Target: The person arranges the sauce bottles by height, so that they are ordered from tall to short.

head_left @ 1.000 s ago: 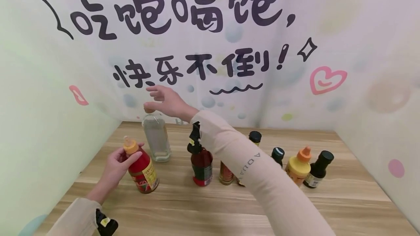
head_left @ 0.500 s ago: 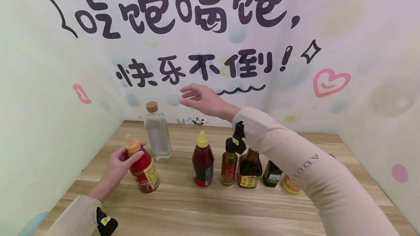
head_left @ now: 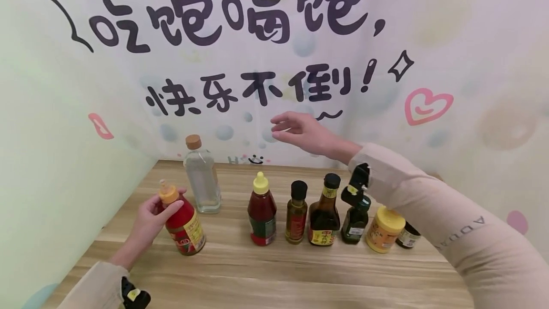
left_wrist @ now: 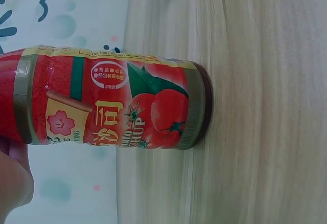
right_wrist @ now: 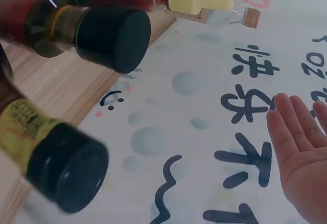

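Observation:
My left hand grips a red ketchup bottle round its upper part, just under the orange cap. The bottle stands on the table, its tomato label filling the left wrist view. Behind it is a clear glass bottle with a brown cap, upright and apart from both hands. My right hand is in the air above the row of bottles, fingers extended and holding nothing. Below it stand a dark red squeeze bottle with a yellow tip and a small black-capped bottle.
Further right in the row are a dark sauce bottle, a dark green bottle, a yellow squeeze bottle and another dark bottle, partly hidden by my right sleeve. A printed cloth hangs behind the wooden table.
My right hand has come away from the clear bottle's cap and moved right, over the row. My left hand keeps its grip on the ketchup bottle, which stays in place.

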Motion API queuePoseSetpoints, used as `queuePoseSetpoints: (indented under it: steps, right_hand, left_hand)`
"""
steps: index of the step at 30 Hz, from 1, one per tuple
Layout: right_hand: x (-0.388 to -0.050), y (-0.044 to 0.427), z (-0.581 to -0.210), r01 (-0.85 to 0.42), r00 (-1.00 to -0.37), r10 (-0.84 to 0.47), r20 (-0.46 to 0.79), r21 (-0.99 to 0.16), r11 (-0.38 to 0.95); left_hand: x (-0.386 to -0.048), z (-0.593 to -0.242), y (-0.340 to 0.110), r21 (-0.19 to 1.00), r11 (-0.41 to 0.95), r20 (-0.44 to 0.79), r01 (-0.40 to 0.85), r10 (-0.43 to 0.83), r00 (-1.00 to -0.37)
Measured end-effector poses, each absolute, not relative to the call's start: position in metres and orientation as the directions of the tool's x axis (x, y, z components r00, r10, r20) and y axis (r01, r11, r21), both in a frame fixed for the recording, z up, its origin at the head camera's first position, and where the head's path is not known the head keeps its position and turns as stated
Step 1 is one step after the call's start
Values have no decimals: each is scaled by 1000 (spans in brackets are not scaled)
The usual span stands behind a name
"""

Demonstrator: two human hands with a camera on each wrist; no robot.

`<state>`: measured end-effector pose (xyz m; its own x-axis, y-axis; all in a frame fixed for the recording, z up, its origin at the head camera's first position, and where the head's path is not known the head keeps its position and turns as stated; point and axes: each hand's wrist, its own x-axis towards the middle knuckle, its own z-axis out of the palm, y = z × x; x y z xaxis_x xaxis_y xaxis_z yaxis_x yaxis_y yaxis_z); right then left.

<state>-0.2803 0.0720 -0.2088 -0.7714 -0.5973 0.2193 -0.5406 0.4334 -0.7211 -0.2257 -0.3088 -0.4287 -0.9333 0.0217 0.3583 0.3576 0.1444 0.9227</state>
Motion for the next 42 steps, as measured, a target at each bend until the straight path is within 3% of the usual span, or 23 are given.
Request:
queuePoseSetpoints:
  steps: [4, 10, 19, 22, 31, 35, 42]
  right_hand:
    - [-277, 93, -213, -516, -782, -591, 197, -736, 438]
    - [-274, 126, -234, -510, -784, -596, 172, -726, 461]
    - [-272, 164, -262, -437, -810, -578, 102, -762, 478]
    - [-269, 172, -272, -419, -808, -585, 76, -772, 479]
    - [-257, 176, -290, -442, -782, -617, 86, -775, 452]
    - [-257, 175, -296, -463, -771, -624, 125, -783, 415]
    - [-261, 176, -299, -495, -742, -651, 161, -786, 371]
  left_hand:
    - [-240, -451, -322, 928, 155, 342, 338, 2, -940]
    - [-234, -441, -316, 932, 85, 353, 353, 22, -935]
    - [-258, -484, -336, 931, 215, 319, 296, -79, -945]
    - [-252, -475, -332, 928, 207, 327, 310, -54, -943]
    - [-193, -381, -278, 932, 236, 289, 274, -34, -957]
    - [-188, -373, -273, 937, 244, 268, 249, -46, -962]
    - [-259, -482, -340, 928, 230, 307, 293, -26, -951]
